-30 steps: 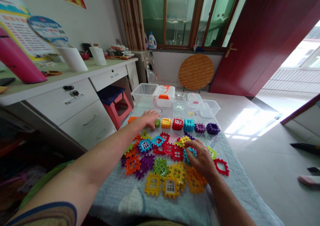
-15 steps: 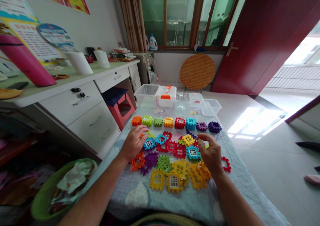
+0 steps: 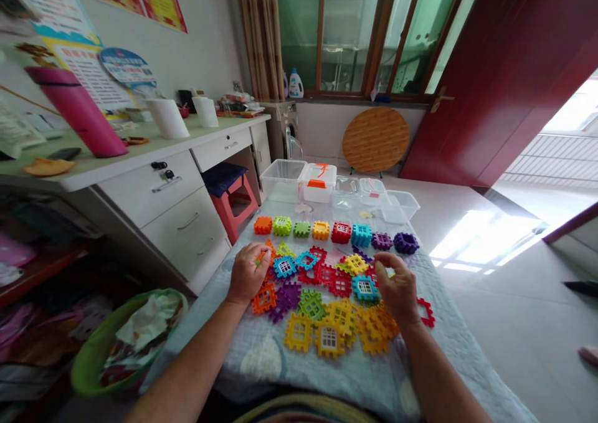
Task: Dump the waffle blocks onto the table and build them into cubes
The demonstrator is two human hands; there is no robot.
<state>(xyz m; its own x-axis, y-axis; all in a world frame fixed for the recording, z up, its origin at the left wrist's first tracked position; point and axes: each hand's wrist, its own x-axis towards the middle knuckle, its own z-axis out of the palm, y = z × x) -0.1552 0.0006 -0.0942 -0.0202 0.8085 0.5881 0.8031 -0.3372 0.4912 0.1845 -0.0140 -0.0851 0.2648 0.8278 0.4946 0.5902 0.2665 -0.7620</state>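
Note:
Flat notched plastic building tiles lie between my hands on a cloth-covered table. My left hand (image 3: 250, 275) is at the left edge of the pile, fingers curled in beside an orange tile (image 3: 264, 298) and a blue window tile (image 3: 284, 266). A bit of green shows at its fingertips; what it grips is unclear. Over the right side of the pile is my right hand (image 3: 398, 287), thumb and fingers bent together near a blue window tile (image 3: 365, 288). Its fingers partly hide whatever lies beneath. Yellow tiles (image 3: 329, 339) overlap at the front; red tiles (image 3: 324, 274) lie mid-pile.
Behind the pile stands a row of assembled cubes, from an orange cube (image 3: 263, 225) to a dark purple ring (image 3: 406, 243). Farther back are a clear bin (image 3: 283, 172), a lidded white box (image 3: 317, 189) and other clear containers. A desk (image 3: 177, 208) stands at left.
My left hand has drawn its fingers in from a more stretched, flat pose. The right hand keeps nearly the same bent pose. The whole view has shifted slightly.

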